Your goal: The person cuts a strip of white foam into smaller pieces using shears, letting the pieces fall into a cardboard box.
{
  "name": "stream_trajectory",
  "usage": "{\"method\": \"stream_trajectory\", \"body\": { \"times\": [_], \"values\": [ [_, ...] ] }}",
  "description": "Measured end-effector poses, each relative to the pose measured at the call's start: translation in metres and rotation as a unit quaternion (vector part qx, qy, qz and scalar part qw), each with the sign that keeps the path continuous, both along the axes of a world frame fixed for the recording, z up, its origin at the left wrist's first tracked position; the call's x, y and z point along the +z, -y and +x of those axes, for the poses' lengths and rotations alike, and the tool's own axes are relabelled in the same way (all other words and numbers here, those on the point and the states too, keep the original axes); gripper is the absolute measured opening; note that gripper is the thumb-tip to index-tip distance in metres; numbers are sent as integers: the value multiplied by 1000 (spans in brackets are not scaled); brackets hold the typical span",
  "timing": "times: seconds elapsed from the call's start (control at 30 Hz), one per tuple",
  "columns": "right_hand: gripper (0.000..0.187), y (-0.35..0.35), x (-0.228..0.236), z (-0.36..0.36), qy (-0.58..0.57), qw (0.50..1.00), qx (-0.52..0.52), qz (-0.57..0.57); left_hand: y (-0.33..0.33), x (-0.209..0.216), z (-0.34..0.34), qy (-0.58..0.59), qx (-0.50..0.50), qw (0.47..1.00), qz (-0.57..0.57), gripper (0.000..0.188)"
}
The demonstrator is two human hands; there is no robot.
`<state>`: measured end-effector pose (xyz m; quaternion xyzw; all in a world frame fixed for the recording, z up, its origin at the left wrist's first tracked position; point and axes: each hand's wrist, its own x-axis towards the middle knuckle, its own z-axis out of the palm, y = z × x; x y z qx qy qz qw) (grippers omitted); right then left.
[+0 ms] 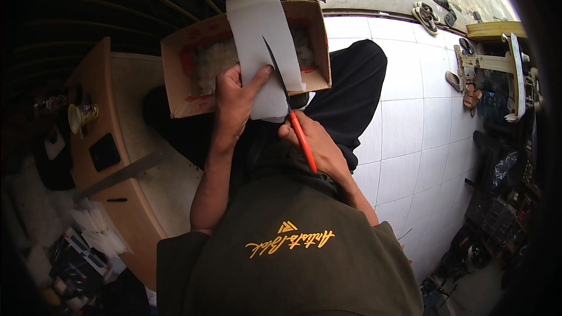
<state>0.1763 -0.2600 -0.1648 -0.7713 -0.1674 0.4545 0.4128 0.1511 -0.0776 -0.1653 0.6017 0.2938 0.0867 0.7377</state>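
My left hand (pixel 237 100) pinches a long white sheet (pixel 257 22), thumb on top and the fingers mostly behind it. The sheet slopes from my lap up across a cardboard box (pixel 178 90). In my right hand (pixel 319 140) are scissors (pixel 302 140) with an orange-red handle. One dark blade lies over the sheet's face, its tip near the middle; the other blade is hidden. A cut edge runs beside the blade at the sheet's lower right. Pale, crumpled-looking pieces (pixel 219 61) lie inside the box.
To the left stands a wooden desk (pixel 132 199) with a dark phone (pixel 105 152), a yellow cup (pixel 82 117) and a long flat strip. White floor tiles (pixel 404 117) spread to my right. Several shoes (pixel 426 16) lie by the doorway, and crowded shelves (pixel 497 164) line the far right.
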Motion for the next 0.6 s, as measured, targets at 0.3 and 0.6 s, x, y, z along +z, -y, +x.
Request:
{"method": "stream_trajectory", "body": {
  "times": [0.3,0.6],
  "values": [
    [60,-7,8,3,-30,998,-50,12,1,3,-2,-16,-12,1000,0,23],
    [67,-6,0,-8,-38,998,-50,10,5,2,6,20,28,999,-2,24]
  ]
}}
